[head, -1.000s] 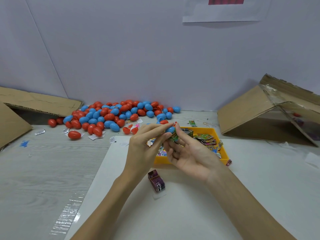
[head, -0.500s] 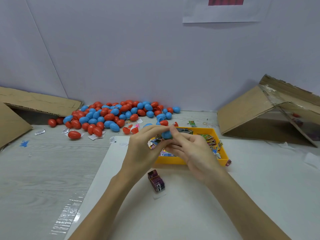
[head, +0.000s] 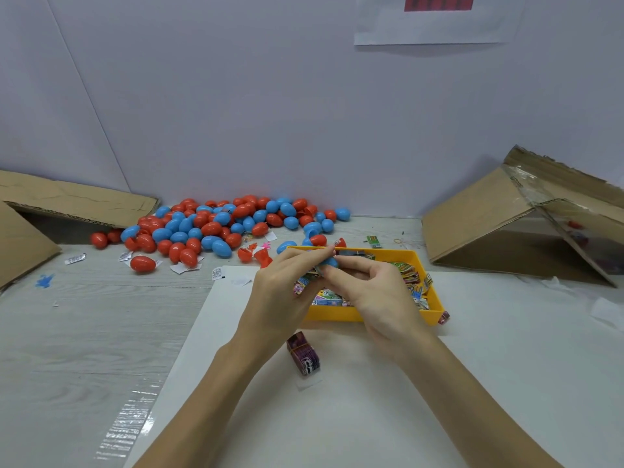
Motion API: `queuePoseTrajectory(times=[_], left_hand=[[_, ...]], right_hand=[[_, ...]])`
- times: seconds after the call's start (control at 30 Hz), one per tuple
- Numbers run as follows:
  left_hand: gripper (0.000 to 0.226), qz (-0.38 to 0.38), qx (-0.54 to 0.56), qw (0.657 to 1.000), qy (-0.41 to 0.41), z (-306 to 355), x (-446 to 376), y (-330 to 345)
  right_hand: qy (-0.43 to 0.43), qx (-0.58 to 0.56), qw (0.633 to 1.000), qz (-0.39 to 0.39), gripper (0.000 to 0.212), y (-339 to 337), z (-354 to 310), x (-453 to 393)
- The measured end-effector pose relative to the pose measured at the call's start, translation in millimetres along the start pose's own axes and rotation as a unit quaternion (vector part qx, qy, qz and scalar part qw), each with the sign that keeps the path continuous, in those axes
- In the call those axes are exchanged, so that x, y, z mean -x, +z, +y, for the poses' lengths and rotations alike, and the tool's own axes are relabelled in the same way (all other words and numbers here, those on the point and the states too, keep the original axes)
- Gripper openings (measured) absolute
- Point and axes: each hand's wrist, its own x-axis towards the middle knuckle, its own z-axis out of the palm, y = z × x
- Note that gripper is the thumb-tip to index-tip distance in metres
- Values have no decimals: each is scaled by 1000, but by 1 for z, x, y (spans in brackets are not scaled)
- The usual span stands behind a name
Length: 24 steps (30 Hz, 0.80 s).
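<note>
Just on the near side of the yellow tray (head: 337,315), I see a small banded bundle of cards (head: 303,354) lying on the white sheet (head: 337,420). Above the tray's near left corner my left hand (head: 282,293) and right hand (head: 380,298) meet, fingertips curled in, both pinching a blue egg (head: 330,263). A printed packet (head: 303,282) shows under the left fingers; I cannot tell which hand holds it. More printed packets (head: 410,276) fill the tray's right end. Beyond the tray, to its left, lies a heap of red and blue eggs (head: 216,224). Right of the tray stands a tipped cardboard box (head: 483,224).
</note>
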Motion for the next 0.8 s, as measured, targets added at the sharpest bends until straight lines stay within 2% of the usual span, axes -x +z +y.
queuePoseTrajectory(times=[0.37, 0.53, 0.67, 0.73, 0.8], left_hand=[[46, 1, -48, 998, 42, -3, 4, 3], [47, 2, -43, 999, 19, -5, 4, 2], [55, 5, -38, 999, 15, -6, 3, 1], [62, 10, -31, 999, -3, -5, 3, 0], [62, 20, -39, 999, -17, -7, 3, -1]], right_hand=[[-26, 40, 999, -16, 34, -2, 0, -2], [-21, 71, 997, -8, 38, -1, 0, 3], [-24, 75, 997, -17, 25, -1, -4, 7], [-10, 49, 999, -13, 26, -5, -6, 3], [45, -82, 996, -16, 27, -17, -15, -5]])
